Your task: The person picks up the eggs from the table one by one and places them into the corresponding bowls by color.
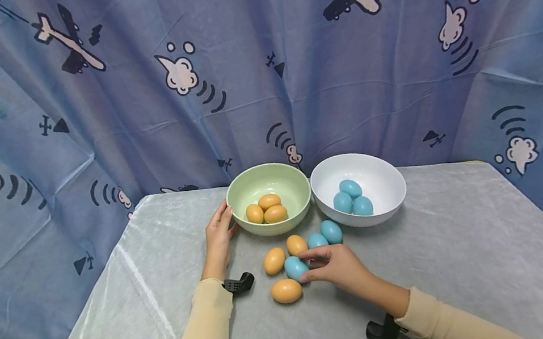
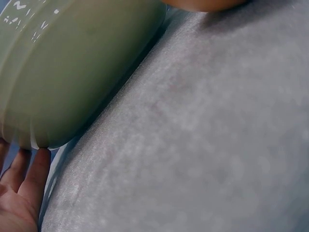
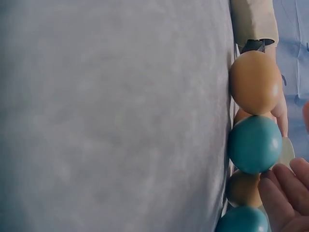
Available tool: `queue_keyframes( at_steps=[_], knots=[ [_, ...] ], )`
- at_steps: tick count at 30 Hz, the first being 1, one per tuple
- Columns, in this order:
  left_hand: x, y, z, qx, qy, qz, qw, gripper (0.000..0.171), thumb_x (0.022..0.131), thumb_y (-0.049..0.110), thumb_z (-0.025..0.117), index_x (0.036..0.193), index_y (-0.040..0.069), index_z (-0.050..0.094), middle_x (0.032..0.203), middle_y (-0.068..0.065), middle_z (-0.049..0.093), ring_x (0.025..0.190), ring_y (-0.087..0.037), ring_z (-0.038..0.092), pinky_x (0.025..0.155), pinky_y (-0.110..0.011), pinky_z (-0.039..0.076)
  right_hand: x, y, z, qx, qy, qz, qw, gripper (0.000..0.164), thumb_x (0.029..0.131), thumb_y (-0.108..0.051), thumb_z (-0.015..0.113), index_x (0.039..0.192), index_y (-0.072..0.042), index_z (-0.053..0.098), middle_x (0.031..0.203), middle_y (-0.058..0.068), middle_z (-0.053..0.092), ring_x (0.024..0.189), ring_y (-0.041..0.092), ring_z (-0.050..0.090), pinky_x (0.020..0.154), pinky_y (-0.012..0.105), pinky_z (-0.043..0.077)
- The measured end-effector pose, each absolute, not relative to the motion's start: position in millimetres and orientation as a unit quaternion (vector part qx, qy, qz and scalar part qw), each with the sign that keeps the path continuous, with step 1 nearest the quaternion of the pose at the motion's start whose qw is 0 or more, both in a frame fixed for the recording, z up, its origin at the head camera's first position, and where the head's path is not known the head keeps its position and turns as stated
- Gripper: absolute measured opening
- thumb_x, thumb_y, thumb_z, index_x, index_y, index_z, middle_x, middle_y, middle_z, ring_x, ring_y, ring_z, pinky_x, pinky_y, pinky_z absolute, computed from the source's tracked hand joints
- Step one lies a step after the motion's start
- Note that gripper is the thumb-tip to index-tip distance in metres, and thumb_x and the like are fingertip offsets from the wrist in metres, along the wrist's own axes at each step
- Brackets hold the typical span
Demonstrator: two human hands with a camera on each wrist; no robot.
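Note:
My left hand (image 1: 218, 236) rests against the left outer side of a light green bowl (image 1: 238, 188), its fingers fairly straight. The left wrist view shows the fingertips (image 2: 42, 157) at the bowl's wall. Three orange eggs (image 1: 269, 200) lie inside that bowl. Over the table, my right hand (image 1: 341, 266) reaches around a blue egg (image 1: 295, 268), thumb and index finger on either side. In the right wrist view the thumb looks apart from this blue egg (image 3: 256, 145), while other fingers come close to it; contact is unclear.
A white bowl (image 1: 389, 188) right of the green one holds three blue eggs (image 1: 350, 188). On the grey cloth are three loose orange eggs (image 1: 286, 291) and two more blue eggs (image 1: 331, 231), all near the right hand. A patterned blue curtain (image 1: 239, 82) hangs behind the table.

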State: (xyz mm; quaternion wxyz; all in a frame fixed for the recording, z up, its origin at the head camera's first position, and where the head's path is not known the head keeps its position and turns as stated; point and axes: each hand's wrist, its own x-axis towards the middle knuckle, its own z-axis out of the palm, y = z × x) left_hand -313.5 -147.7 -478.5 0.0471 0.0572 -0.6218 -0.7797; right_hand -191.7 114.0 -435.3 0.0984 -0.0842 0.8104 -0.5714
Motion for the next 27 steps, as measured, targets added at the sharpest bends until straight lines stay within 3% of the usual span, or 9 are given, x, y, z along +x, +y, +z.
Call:
queue_keyframes(
  at_steps=[12,20,27],
  knots=[
    [-315,-148,-477,0.061,-0.617,-0.784,0.035,0.054,0.103,0.031,0.055,0.152,0.012,0.042,0.160,-0.005,0.038,0.147,-0.022,0.037,0.117,-0.046,0.039,-195,109,-438,-0.099,0.814,-0.566,0.086,0.046,0.072,-0.012,0.089,0.113,0.004,0.073,0.118,0.018,0.072,0.112,0.030,0.068,0.089,0.026,0.058],
    [-302,-146,-457,0.060,-0.622,-0.781,0.025,0.051,0.104,0.023,0.052,0.151,0.007,0.041,0.159,-0.010,0.038,0.147,-0.025,0.037,0.117,-0.046,0.040,-198,107,-440,-0.105,0.854,-0.505,0.073,0.047,0.071,-0.018,0.090,0.113,-0.002,0.075,0.114,0.012,0.074,0.107,0.024,0.070,0.084,0.026,0.060],
    [-297,-145,-451,0.059,-0.623,-0.779,0.026,0.052,0.104,0.025,0.053,0.151,0.007,0.042,0.159,-0.009,0.038,0.147,-0.025,0.037,0.117,-0.046,0.040,-200,104,-440,-0.107,0.862,-0.490,0.080,0.048,0.071,-0.016,0.090,0.114,-0.003,0.074,0.116,0.011,0.074,0.112,0.026,0.067,0.090,0.034,0.059]
  ],
)
